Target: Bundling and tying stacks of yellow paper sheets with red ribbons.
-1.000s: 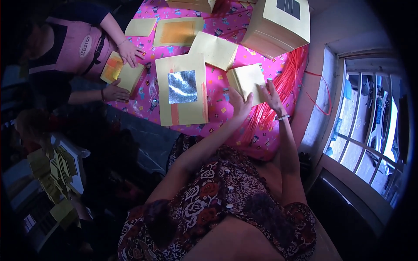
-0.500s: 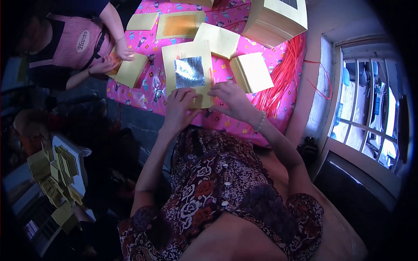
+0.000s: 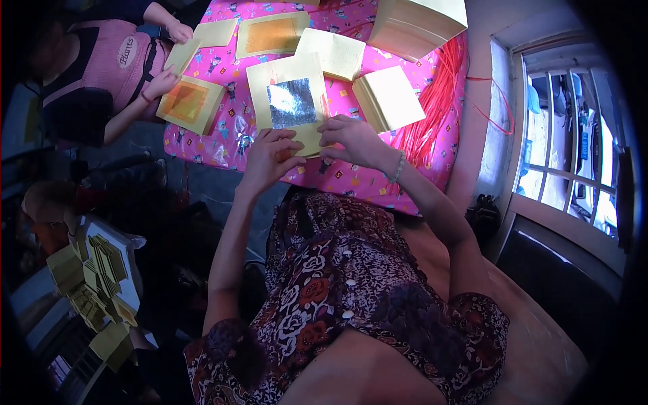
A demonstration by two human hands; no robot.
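A pale yellow paper sheet with a shiny silver foil square (image 3: 291, 102) lies in front of me on the pink table cover. My left hand (image 3: 271, 156) grips its lower left edge, with bent fingers on top and the thumb along the near edge. At the lower right corner my right hand (image 3: 354, 140) pinches the paper between curled fingers and thumb. Whether one sheet or several are in my hands, I cannot tell. A stack of yellow paper (image 3: 388, 100) lies just right of the sheet, and another yellow stack (image 3: 331, 52) lies beyond it.
At left a co-worker in a pink apron (image 3: 111, 61) holds a yellow sheet (image 3: 182, 57) above an orange-patched stack (image 3: 185, 101). Red plastic strings (image 3: 435, 101) spread along the table's right side. A tall paper block (image 3: 418, 30) stands at the far right, near a barred window (image 3: 567, 148).
My hands still hold the foil sheet, drawn slightly nearer together. The co-worker has lifted a yellow sheet off the stack, baring its orange patch. The view has shifted slightly.
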